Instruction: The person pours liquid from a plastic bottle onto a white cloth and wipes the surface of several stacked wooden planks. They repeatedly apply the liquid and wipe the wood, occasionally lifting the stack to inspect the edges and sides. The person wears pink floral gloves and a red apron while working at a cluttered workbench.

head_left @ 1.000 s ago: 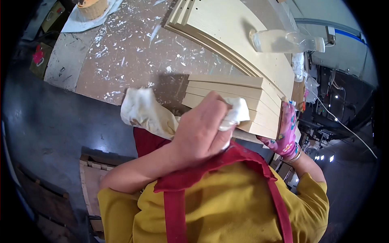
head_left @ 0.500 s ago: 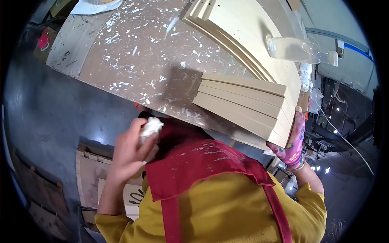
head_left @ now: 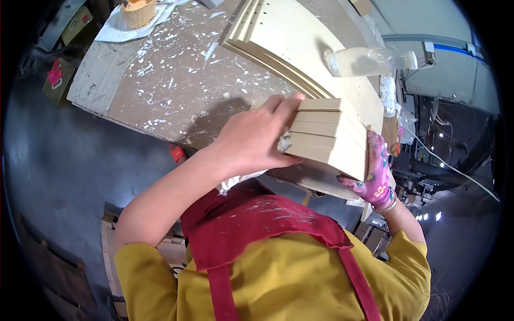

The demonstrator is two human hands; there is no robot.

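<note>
A stack of several pale wooden boards point(head_left: 316, 131) leans out over the near edge of the worktable, its end faces turned toward the right. Over the stack's left part lies my bare left hand point(head_left: 257, 131), thumb on the near side and fingers across the far side. A crumpled white cloth point(head_left: 284, 142) is pressed under that palm, and part of it hangs below the wrist. My right hand point(head_left: 377, 174), in a pink flowered glove, grips the right end of the stack, with its thumb at the lower corner and its fingers along the end.
Paint spots cover the brown worktable point(head_left: 160, 91). Curved panels with small holes point(head_left: 289, 37) lie stacked at the back, and a clear plastic bottle point(head_left: 369, 61) lies on them. A wicker-look cup point(head_left: 139, 13) stands on white cloth at the far left. Cables run at right.
My left hand has moved up and right from beside the apron onto the boards, carrying the white cloth. The boards' right end has shifted slightly left and tilted, with my right hand still on it.
</note>
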